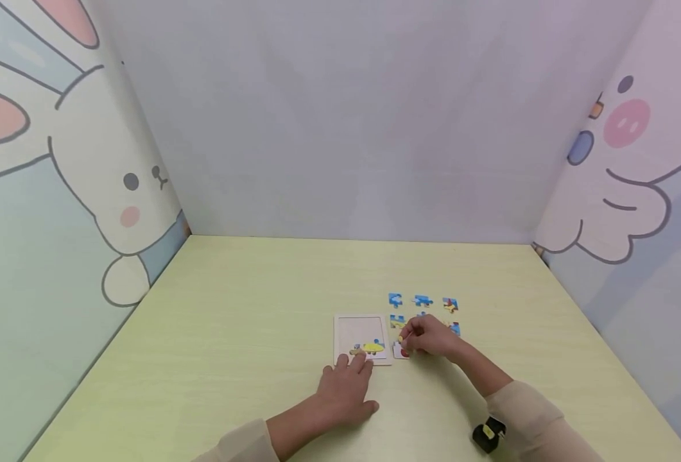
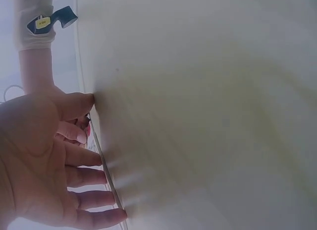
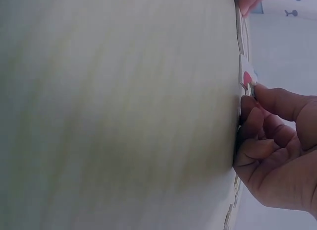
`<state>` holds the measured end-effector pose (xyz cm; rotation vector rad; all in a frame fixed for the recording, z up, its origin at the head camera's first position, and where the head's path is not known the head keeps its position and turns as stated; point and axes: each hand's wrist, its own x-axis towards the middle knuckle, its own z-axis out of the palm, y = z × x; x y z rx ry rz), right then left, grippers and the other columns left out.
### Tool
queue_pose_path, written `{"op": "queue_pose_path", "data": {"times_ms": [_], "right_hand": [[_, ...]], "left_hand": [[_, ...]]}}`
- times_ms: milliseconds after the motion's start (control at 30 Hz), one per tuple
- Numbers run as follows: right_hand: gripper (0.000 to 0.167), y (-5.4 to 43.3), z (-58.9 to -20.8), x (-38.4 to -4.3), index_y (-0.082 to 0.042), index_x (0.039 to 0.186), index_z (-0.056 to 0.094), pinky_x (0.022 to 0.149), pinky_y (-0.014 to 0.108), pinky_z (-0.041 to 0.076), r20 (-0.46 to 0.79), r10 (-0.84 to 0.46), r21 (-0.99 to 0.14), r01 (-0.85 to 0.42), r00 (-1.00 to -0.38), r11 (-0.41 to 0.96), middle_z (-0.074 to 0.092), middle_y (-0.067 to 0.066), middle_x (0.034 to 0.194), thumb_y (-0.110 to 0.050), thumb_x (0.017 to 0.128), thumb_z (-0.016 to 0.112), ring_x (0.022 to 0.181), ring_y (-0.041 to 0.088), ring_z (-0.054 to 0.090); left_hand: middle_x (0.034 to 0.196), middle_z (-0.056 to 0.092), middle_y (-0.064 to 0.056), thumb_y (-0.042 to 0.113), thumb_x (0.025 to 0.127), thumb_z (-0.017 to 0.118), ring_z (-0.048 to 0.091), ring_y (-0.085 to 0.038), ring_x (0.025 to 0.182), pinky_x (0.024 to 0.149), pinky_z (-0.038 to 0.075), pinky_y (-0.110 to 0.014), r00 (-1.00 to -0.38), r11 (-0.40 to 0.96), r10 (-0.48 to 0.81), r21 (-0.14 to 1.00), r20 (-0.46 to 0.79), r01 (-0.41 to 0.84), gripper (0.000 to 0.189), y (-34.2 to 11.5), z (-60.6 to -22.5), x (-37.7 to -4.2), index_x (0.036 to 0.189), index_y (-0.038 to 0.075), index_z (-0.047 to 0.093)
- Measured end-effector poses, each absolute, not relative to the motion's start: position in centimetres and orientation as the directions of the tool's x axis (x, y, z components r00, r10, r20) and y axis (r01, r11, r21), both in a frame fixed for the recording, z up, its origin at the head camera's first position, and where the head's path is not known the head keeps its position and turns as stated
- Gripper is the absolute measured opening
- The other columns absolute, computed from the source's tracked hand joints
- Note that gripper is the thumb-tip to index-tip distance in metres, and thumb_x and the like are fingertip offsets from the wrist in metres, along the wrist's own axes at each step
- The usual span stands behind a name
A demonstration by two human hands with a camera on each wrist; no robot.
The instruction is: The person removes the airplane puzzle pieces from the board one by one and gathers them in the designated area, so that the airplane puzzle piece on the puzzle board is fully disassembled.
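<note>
A shallow wooden puzzle tray point(image 1: 336, 337) lies on the table, with joined pieces showing a yellow shape point(image 1: 373, 348) along its lower part. My left hand point(image 1: 344, 391) rests at the tray's near edge, fingers spread and fairly straight, fingertips on the frame. Just right of the tray, my right hand point(image 1: 429, 337) pinches a white jigsaw piece with a red patch point(image 3: 246, 74) between thumb and index finger. Its other fingers are curled in against the table. That piece is partly covered by the fingertips, low over the tabletop.
Several loose jigsaw pieces lie in rows behind the right hand, among them a blue piece point(image 1: 395, 299) and a red-and-yellow one point(image 1: 450, 304). The hand hides some. A black wrist device point(image 1: 488, 434) sits by the right sleeve. Printed fabric walls border the pale table point(image 1: 248, 289).
</note>
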<state>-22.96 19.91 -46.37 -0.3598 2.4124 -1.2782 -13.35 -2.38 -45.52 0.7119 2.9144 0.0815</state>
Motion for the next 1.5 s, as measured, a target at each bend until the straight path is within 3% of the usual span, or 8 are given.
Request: {"op": "queue_pose_path", "data": {"times_ms": [533, 1500], "right_hand": [[0.007, 18.9, -46.6, -22.9, -0.006, 0.083, 0.063, 0.054, 0.03, 0.041, -0.201, -0.31, -0.747, -0.059, -0.929, 0.662, 0.055, 0.002, 0.07, -0.007, 0.081, 0.07, 0.061, 0.016, 0.049], [0.008, 19.2, -46.1, -22.9, -0.003, 0.088, 0.063, 0.054, 0.032, 0.042, -0.217, -0.353, -0.794, -0.045, -0.91, 0.606, 0.059, 0.003, 0.072, -0.009, 0.084, 0.067, 0.059, 0.018, 0.05]], "left_hand": [[0.133, 0.044, -0.004, 0.055, 0.08, 0.064, 0.043, -0.025, 0.106, 0.07, 0.044, -0.042, -0.871, 0.876, 0.48, 0.102, -0.106, 0.471, 0.068, -2.6, -45.7, -13.5, 0.131, 0.011, 0.052], [0.136, 0.045, 0.0, 0.051, 0.082, 0.062, 0.045, -0.026, 0.102, 0.068, 0.043, -0.042, -0.872, 0.876, 0.478, 0.137, -0.103, 0.463, 0.058, -3.3, -45.5, -13.8, 0.126, 0.014, 0.058]]}}
